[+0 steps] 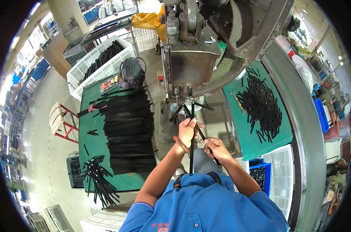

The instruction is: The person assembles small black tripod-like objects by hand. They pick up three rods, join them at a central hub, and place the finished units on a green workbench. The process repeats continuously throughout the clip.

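Black strip [191, 158], one: clamped in the left hand's [186, 130] grip, most of its length trailing toward the torso. Second black strip [202, 133], slanted: clamped in the right hand's [217, 149] grip, extending past both sides.

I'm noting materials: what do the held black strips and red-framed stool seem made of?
Black strips: perhaps coated metal or plastic; smooth-looking, straight, even.
Red-framed stool: frame probably painted metal, from thin red bars; pale slats possibly wood.
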`<control>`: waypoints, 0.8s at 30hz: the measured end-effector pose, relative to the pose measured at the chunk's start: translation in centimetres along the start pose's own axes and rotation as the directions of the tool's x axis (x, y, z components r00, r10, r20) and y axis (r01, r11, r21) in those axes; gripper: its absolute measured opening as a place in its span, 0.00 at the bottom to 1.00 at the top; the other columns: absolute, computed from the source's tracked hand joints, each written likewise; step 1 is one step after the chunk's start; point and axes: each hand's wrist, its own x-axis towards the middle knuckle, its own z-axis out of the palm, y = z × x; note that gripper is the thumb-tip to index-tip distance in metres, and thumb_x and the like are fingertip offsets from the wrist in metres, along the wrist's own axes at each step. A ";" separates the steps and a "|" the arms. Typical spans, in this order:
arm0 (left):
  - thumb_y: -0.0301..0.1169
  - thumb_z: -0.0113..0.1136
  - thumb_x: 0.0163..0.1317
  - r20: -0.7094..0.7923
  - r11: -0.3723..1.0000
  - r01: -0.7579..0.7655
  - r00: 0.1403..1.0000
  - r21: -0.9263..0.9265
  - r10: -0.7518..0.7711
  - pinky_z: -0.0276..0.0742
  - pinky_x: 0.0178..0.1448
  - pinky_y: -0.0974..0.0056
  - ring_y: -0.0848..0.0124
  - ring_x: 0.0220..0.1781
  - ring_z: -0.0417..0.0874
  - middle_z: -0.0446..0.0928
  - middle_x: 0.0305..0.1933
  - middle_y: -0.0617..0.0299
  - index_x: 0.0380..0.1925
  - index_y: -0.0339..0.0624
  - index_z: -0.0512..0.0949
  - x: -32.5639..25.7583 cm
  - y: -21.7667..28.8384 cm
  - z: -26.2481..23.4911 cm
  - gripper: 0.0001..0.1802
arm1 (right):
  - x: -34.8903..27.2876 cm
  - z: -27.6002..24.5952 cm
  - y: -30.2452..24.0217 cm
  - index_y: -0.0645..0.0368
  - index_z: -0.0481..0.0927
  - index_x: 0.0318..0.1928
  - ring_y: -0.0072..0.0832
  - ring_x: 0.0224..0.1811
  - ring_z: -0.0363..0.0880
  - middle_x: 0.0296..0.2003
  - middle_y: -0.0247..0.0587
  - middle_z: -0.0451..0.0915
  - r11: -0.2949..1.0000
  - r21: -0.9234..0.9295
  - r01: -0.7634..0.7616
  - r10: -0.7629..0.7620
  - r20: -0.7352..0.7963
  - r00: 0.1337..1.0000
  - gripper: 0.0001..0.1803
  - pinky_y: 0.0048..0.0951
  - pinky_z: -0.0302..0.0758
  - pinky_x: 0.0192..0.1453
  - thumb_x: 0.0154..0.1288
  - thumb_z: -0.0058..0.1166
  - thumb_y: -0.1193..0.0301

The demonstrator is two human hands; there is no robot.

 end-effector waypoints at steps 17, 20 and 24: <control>0.44 0.60 0.58 -0.680 0.520 0.441 0.420 0.731 0.601 0.75 0.36 0.54 0.49 0.32 0.79 0.79 0.30 0.49 0.36 0.39 0.77 -14.5 -2.7 -25.3 0.18 | 10.1 6.5 10.8 0.60 0.77 0.47 0.40 0.39 0.80 0.37 0.48 0.80 0.454 -0.775 0.438 0.019 0.500 0.866 0.16 0.36 0.75 0.44 0.63 0.50 0.64; 0.45 0.58 0.57 -0.738 0.427 0.644 0.340 0.634 0.583 0.77 0.42 0.53 0.49 0.39 0.80 0.79 0.38 0.48 0.42 0.41 0.77 -23.1 -2.7 -35.2 0.20 | 14.1 10.1 12.9 0.58 0.77 0.45 0.43 0.41 0.77 0.38 0.47 0.77 0.286 -0.793 0.537 -0.090 0.536 0.839 0.15 0.40 0.74 0.45 0.58 0.53 0.66; 0.36 0.57 0.58 -0.719 0.265 0.801 0.270 0.537 0.640 0.76 0.46 0.55 0.53 0.44 0.78 0.76 0.43 0.51 0.49 0.44 0.74 -28.4 -2.5 -43.6 0.19 | 21.1 16.0 14.0 0.55 0.75 0.40 0.41 0.42 0.75 0.37 0.42 0.74 -0.027 -0.794 0.607 -0.326 0.581 0.745 0.11 0.41 0.75 0.43 0.56 0.55 0.69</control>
